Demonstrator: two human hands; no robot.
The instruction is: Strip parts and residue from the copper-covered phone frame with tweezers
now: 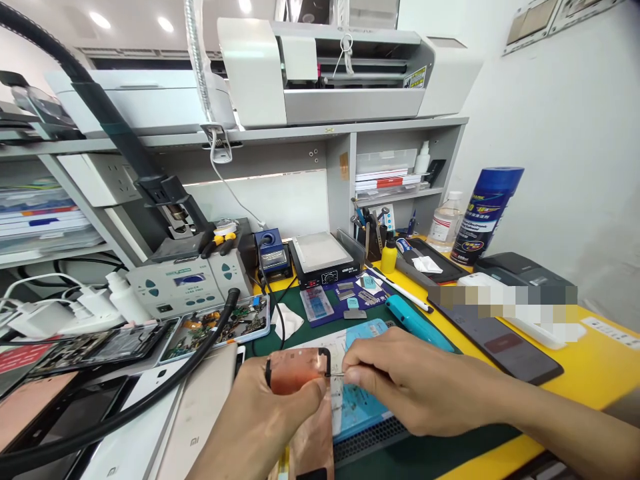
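My left hand (263, 417) grips a copper-coloured panel with black edges (297, 370), its thumb on the near side. Below it a long strip of the same copper colour (315, 433) runs down toward me. My right hand (415, 377) pinches a thin metal tool (337, 375) whose end meets the panel's black right edge; most of the tool is hidden by the fingers. Under both hands lies a blue and white work pad (367, 407), marked with dark specks, on a green mat (440, 443).
Several phones and tablets, including a white one (120, 433), lie at left beneath a black hose (200, 360). A tray of circuit boards (215, 330) stands before a control station (185, 283). Behind are a heating plate (323, 257), a teal tool (417, 323) and a blue spray can (485, 217).
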